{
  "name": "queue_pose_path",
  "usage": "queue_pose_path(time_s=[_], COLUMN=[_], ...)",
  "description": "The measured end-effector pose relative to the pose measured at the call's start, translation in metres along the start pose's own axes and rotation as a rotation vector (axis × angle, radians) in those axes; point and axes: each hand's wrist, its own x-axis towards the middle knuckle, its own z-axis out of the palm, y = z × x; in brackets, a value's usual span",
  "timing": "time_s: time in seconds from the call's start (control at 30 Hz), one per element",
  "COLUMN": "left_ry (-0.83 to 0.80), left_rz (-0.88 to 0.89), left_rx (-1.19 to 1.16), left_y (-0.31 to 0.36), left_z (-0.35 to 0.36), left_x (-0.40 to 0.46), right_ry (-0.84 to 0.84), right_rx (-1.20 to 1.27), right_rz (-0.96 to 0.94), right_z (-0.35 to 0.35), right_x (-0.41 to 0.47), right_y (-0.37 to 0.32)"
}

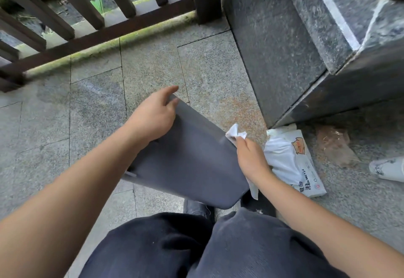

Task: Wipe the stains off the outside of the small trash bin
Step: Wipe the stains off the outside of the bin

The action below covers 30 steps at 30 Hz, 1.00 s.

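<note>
A small dark grey trash bin (192,159) is tilted over the stone floor in front of my knees, one flat side facing up. My left hand (153,116) grips its far upper-left edge, fingers curled over the rim. My right hand (251,157) is at the bin's right edge, pinching a crumpled white wipe (236,134) that touches the side; a strip of the wipe hangs below my wrist. The bin's opening is hidden.
A white pack of wipes (293,164) lies on the floor just right of my right hand. A dark granite block (284,48) stands behind it. A white paper cup (389,168) lies at far right. A brown wooden railing (87,37) borders the floor at the back.
</note>
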Motion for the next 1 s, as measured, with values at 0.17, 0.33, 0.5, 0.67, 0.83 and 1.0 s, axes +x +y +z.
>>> queue_pose_path(time_s=[0.17,0.33,0.5,0.67,0.83,1.0], left_ry=[-0.061,-0.150,-0.015,-0.034,0.098,0.150], left_rz=[0.267,0.198,0.171,0.022,-0.139,-0.312], left_rx=[-0.217,-0.147,-0.082,-0.380,-0.601,-0.572], left_y=[-0.019,-0.071,-0.085,-0.107,-0.104,-0.094], left_z=[-0.007,0.017,0.031,0.026,0.029,0.032], left_x=[-0.036,-0.079,-0.073,-0.059,-0.031,0.006], right_ry=[0.081,0.099,0.174,0.217,0.189,0.177], right_rx=[0.137,0.207,0.328,0.445,0.487,0.472], right_rz=[0.017,-0.017,0.036,0.118,0.146,0.127], right_z=[-0.024,-0.038,-0.042,-0.044,-0.036,-0.035], right_x=[0.004,0.002,0.007,0.008,0.008,0.005], right_y=[-0.016,-0.015,-0.001,0.014,0.024,0.024])
